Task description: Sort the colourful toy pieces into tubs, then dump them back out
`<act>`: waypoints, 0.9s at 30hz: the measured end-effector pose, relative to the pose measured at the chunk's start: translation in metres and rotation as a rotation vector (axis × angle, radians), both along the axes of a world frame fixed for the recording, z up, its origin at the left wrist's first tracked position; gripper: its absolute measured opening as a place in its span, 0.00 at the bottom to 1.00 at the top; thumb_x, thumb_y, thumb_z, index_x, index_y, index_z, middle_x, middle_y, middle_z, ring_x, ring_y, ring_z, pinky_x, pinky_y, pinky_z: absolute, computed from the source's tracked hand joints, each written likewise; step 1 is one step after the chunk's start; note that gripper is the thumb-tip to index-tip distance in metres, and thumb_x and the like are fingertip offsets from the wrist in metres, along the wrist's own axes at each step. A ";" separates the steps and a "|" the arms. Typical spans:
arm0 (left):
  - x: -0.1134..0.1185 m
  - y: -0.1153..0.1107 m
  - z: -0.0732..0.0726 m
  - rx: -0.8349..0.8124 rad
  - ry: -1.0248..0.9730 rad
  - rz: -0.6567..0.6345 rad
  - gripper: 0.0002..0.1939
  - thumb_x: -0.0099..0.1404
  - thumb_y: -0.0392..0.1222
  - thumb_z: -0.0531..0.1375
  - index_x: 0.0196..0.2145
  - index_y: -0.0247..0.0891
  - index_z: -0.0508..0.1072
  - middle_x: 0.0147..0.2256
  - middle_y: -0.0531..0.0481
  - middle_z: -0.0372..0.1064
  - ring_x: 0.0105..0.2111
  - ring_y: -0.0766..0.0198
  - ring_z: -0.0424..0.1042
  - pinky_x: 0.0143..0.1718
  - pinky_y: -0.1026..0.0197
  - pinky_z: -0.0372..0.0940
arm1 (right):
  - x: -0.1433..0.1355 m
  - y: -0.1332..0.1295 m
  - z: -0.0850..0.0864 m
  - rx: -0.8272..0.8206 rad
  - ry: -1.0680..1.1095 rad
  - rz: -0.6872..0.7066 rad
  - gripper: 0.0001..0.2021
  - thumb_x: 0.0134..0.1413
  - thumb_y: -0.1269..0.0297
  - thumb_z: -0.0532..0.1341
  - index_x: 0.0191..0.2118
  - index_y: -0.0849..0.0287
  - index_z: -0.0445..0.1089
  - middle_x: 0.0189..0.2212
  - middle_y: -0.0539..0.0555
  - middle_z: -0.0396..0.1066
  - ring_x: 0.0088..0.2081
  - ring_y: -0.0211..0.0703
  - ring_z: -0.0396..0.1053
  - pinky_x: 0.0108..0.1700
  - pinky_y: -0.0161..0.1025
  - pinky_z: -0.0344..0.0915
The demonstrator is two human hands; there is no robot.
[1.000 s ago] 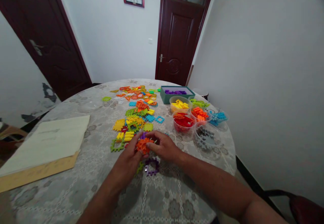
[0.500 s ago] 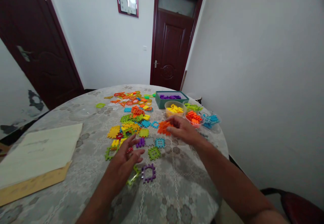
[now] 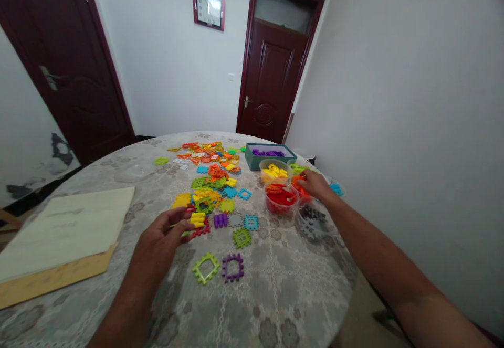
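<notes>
At the left edge of the frame a sheet of paper (image 3: pixel 66 227) lies on the table (image 3: pixel 275 295), and just right of it, low in the middle, my left hand (image 3: pixel 159 235) hovers with its fingers loosely spread and holding nothing, its tips near the yellow pieces (image 3: pixel 198 218) at the near end of the scattered pile. Right of centre a red tub (image 3: pixel 280 197) sits beside my right hand (image 3: pixel 313 184), which reaches over the tub of orange pieces (image 3: pixel 299 188); I cannot tell whether its fingers grip anything.
</notes>
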State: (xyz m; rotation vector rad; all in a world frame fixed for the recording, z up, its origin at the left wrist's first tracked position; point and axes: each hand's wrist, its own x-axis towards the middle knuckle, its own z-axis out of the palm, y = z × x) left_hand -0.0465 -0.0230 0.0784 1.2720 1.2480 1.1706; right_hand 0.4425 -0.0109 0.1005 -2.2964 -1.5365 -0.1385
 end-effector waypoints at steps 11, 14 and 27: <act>-0.004 -0.004 0.005 0.008 0.022 0.000 0.22 0.59 0.52 0.67 0.48 0.38 0.78 0.48 0.43 0.80 0.42 0.54 0.82 0.40 0.55 0.79 | 0.000 -0.009 -0.005 -0.014 0.029 0.135 0.16 0.65 0.61 0.61 0.54 0.59 0.76 0.51 0.59 0.80 0.49 0.47 0.78 0.53 0.40 0.71; -0.014 -0.005 0.013 0.045 -0.038 0.093 0.21 0.58 0.49 0.67 0.47 0.38 0.78 0.45 0.44 0.80 0.41 0.57 0.81 0.41 0.55 0.79 | 0.001 -0.014 -0.006 0.000 0.014 0.167 0.19 0.65 0.63 0.58 0.57 0.60 0.75 0.54 0.60 0.79 0.51 0.50 0.78 0.57 0.45 0.70; -0.041 -0.004 0.009 0.099 0.430 -0.195 0.20 0.58 0.55 0.67 0.44 0.42 0.81 0.40 0.46 0.80 0.38 0.54 0.78 0.39 0.56 0.72 | -0.076 -0.056 0.020 0.358 -0.171 0.373 0.15 0.65 0.64 0.55 0.50 0.59 0.76 0.49 0.64 0.78 0.50 0.55 0.75 0.58 0.52 0.69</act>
